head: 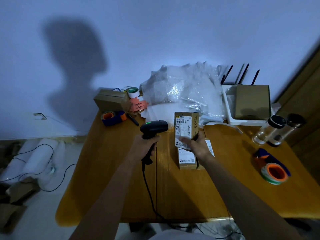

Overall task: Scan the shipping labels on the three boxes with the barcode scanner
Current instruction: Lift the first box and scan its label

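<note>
My left hand (147, 144) grips the handle of a black corded barcode scanner (154, 128), whose green light is lit and whose head points right. My right hand (199, 143) holds a small brown box (186, 124) tilted up above the table, its white shipping label facing me and level with the scanner's head. Under that hand a second labelled box (187, 159) lies flat on the wooden table (190, 193). A third label edge (210, 148) shows just right of my wrist, mostly hidden.
Bubble wrap (185, 90) is piled at the back. A brown box (110, 100) and a tape dispenser (112, 117) sit back left, a larger box (251, 102) on a white tray back right. Two glass bottles (271, 130) and a tape roll (275, 173) stand right.
</note>
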